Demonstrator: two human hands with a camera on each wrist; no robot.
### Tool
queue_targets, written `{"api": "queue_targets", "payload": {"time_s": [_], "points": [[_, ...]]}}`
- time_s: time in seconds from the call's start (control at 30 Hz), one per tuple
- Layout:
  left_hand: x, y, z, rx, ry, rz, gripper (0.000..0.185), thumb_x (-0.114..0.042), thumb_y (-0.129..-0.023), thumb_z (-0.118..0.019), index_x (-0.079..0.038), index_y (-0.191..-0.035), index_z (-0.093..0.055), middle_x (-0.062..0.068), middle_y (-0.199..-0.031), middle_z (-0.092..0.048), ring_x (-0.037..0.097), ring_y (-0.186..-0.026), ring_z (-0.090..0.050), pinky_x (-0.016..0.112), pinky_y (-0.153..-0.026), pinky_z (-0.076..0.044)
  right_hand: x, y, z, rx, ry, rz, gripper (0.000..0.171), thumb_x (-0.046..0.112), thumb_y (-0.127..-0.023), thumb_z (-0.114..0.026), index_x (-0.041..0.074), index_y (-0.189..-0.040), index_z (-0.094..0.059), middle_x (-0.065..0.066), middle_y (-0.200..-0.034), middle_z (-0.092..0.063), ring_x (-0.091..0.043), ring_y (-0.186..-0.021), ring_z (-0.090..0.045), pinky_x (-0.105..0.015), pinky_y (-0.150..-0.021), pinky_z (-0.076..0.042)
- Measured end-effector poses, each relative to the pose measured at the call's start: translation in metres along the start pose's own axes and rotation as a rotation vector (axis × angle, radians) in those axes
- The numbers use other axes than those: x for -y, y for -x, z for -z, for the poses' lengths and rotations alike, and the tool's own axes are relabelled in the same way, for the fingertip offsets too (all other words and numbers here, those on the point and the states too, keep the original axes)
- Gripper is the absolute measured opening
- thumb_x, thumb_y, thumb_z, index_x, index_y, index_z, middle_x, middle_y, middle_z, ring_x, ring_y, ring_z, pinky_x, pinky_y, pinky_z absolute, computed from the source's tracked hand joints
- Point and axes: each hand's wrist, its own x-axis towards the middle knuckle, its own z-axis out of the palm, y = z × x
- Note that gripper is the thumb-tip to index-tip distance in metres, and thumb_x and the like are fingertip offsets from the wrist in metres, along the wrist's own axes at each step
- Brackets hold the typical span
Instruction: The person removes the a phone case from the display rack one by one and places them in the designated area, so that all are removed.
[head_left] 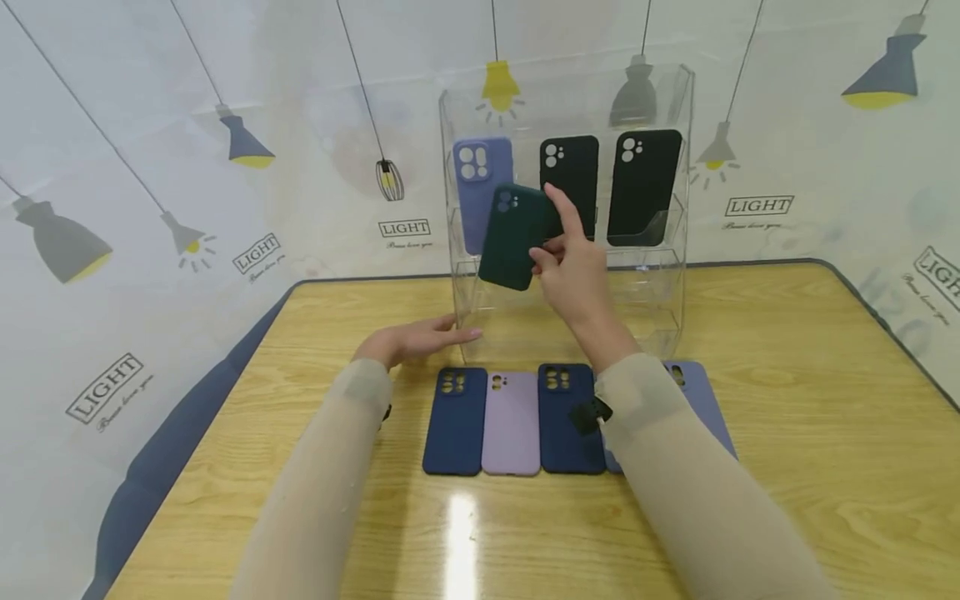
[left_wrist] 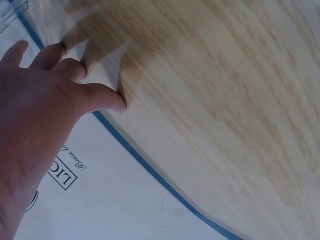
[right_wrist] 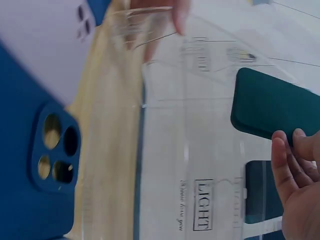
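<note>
A dark green phone case (head_left: 512, 237) is held by its right edge in my right hand (head_left: 577, 275), tilted in front of a clear display stand (head_left: 566, 329). In the right wrist view the thumb and fingers pinch the green case (right_wrist: 275, 102). A lavender-blue phone case (head_left: 480, 196) and two black phone cases (head_left: 573, 167) (head_left: 645, 187) stand in the upper row. My left hand (head_left: 420, 337) holds the stand's lower left edge, thumb in front. The left wrist view shows its fingers (left_wrist: 102, 97) spread near the table; their contact with the stand is hidden there.
On the wooden table (head_left: 337, 517), in front of the stand, lie a navy case (head_left: 455, 425), a pink-lilac case (head_left: 512, 425), another navy case (head_left: 562, 450) and a lavender-blue case (head_left: 701, 400), partly under the right forearm. A lamp-print covering (head_left: 315, 167) surrounds the table.
</note>
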Motion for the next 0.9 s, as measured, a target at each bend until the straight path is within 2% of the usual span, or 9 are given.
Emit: {"api": "queue_targets", "payload": {"time_s": [0.13,0.23,0.5,0.7,0.9], "points": [[-0.001,0.001,0.000,-0.002,-0.002,-0.002,0.115,-0.090,-0.089,-0.052,-0.030,-0.174,-0.002,0.002,-0.182,-0.004,0.032,-0.169,-0.008,0.063,-0.135,-0.015,0.011,0.007,0.008,0.000,-0.071,-0.063,0.082,0.000,-0.103,-0.067,0.037,-0.167,-0.033,-0.023,-0.098,-0.077,-0.034,-0.081,-0.078,-0.037,-0.074,-0.067],[-0.001,0.001,0.000,-0.001,-0.009,-0.002,0.115,-0.089,-0.090,-0.051,-0.029,-0.174,-0.002,0.003,-0.182,-0.004,0.032,-0.169,-0.008,0.063,-0.135,-0.015,0.018,0.014,0.015,0.034,-0.131,-0.119,0.084,-0.001,-0.102,-0.067,0.041,-0.166,-0.033,-0.023,-0.100,-0.076,-0.034,-0.081,-0.078,-0.033,-0.072,-0.066],[0.000,0.001,0.001,-0.002,-0.014,0.010,0.114,-0.088,-0.091,-0.051,-0.028,-0.174,-0.001,0.000,-0.183,-0.003,0.031,-0.169,-0.006,0.062,-0.135,-0.014,0.024,0.038,0.036,0.144,-0.230,-0.286,0.090,-0.001,-0.102,-0.067,0.049,-0.165,-0.028,-0.025,-0.100,-0.074,-0.016,-0.071,-0.075,-0.033,-0.074,-0.067],[0.002,0.001,0.000,-0.006,-0.009,0.008,0.114,-0.088,-0.091,-0.050,-0.028,-0.174,-0.001,0.001,-0.183,-0.002,0.031,-0.169,-0.005,0.062,-0.135,-0.015,0.021,0.049,0.057,0.279,-0.177,-0.337,0.091,-0.003,-0.101,-0.067,0.042,-0.168,-0.025,-0.027,-0.097,-0.075,-0.019,-0.069,-0.074,-0.029,-0.071,-0.065],[0.002,0.002,-0.001,-0.010,-0.015,0.005,0.115,-0.091,-0.089,-0.049,-0.029,-0.174,-0.001,0.002,-0.183,-0.002,0.033,-0.169,-0.005,0.064,-0.135,-0.014,0.015,0.058,0.084,0.435,-0.096,-0.348,0.094,-0.003,-0.100,-0.069,0.038,-0.170,-0.022,-0.023,-0.089,-0.076,-0.023,-0.071,-0.075,-0.033,-0.071,-0.066]]}}
